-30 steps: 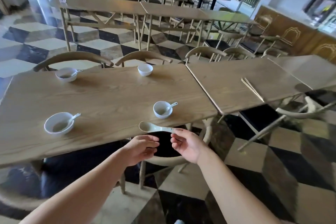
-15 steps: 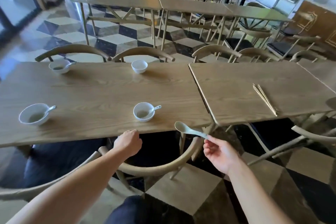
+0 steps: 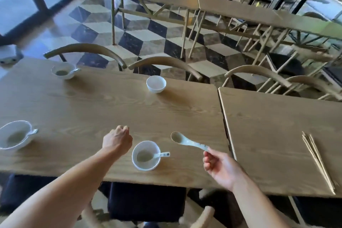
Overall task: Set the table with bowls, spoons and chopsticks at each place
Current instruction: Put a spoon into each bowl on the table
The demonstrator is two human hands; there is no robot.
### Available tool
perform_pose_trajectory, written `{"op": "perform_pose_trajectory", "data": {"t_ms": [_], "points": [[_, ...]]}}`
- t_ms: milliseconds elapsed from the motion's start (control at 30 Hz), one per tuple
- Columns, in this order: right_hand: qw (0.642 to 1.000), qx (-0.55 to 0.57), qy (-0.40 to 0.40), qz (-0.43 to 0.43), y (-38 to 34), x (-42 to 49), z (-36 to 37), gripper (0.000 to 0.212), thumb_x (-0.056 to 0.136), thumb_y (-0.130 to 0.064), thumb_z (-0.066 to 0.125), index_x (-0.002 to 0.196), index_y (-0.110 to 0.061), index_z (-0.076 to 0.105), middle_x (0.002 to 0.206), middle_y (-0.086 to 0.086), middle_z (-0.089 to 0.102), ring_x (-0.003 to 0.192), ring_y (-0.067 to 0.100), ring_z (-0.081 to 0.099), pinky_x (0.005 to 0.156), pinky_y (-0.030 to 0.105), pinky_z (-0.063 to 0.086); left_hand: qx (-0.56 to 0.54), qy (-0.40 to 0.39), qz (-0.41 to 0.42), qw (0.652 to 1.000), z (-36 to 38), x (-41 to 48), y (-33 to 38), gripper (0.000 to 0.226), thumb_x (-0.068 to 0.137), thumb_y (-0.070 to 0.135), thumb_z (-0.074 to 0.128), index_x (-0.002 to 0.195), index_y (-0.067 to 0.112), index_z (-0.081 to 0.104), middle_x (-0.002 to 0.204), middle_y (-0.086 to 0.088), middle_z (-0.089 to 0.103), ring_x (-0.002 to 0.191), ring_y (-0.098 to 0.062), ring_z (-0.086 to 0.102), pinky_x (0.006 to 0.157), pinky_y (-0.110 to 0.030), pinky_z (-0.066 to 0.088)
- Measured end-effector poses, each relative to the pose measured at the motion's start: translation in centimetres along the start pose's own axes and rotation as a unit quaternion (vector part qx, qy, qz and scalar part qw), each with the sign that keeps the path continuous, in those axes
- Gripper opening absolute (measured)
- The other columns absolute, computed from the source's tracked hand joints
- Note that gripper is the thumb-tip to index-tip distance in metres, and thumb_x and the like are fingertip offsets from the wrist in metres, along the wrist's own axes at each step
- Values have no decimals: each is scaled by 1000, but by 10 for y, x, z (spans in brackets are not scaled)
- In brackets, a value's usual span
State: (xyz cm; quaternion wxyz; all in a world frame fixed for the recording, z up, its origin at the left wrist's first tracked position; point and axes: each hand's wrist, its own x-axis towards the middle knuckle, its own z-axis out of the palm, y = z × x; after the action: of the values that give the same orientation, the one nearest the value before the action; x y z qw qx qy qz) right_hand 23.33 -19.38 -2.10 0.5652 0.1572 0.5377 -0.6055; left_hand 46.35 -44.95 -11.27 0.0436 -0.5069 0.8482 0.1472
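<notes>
Several white bowls stand on the long wooden table [image 3: 96, 109]. The near bowl [image 3: 146, 155], the near-left bowl [image 3: 14, 137] and the far-left bowl [image 3: 63, 70] each hold a spoon. Nothing lies in the far bowl [image 3: 156, 84]. My right hand [image 3: 220, 167] pinches the handle of a pale ceramic spoon [image 3: 187, 141], held above the table right of the near bowl. My left hand [image 3: 117, 139] hovers as a loose fist just left of that bowl, holding nothing. A bundle of chopsticks [image 3: 317, 161] lies on the adjoining right table [image 3: 273, 127].
Curved wooden chairs [image 3: 164, 62] line the far side, and dark-cushioned seats [image 3: 146, 201] are tucked under the near edge. More tables and chairs fill the room behind, over a checkered floor. A white object [image 3: 9, 54] sits at the far left edge.
My view and both hands have moved forward over the table. The right hand has carried the spoon from below the table edge to above the tabletop; the left hand has risen over it too.
</notes>
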Motion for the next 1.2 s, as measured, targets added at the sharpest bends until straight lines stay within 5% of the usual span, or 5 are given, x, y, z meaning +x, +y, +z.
{"op": "perform_pose_trajectory", "data": {"t_ms": [167,333,467,867,1200], "points": [[999,-30,-20,8,-76,94,62,16,74,-8,66,89,-3,62,66,8,62,50,15,57,40,22,46,-7,-17,-24,1000,22,97,-1,19,96,30,42,104,15,51,110,-10,56,106,-33,56,78,-40,48],[998,-52,-34,25,-114,186,116,8,90,-9,60,82,-5,61,68,7,60,56,15,52,41,21,44,55,-29,19,998,55,161,-14,41,93,44,46,128,24,50,136,-6,47,119,-34,44,89,-44,45],[997,-57,-46,24,-138,239,157,12,93,-9,58,83,-4,63,67,7,60,58,14,52,42,20,44,35,-24,16,999,83,173,-24,64,92,55,41,150,30,37,161,-13,29,146,-43,20,115,-52,17],[995,-98,-6,22,-161,333,208,11,94,-12,60,85,-5,63,70,5,56,61,12,51,42,18,42,-14,73,29,997,101,167,-31,68,88,58,40,150,31,44,161,-9,34,150,-38,22,120,-51,18],[990,-134,27,19,-155,328,197,5,95,-10,58,96,-6,61,80,6,63,64,12,55,42,19,45,-23,68,31,997,97,165,-30,69,87,60,38,148,30,47,158,-12,38,148,-40,26,119,-51,16]]}}
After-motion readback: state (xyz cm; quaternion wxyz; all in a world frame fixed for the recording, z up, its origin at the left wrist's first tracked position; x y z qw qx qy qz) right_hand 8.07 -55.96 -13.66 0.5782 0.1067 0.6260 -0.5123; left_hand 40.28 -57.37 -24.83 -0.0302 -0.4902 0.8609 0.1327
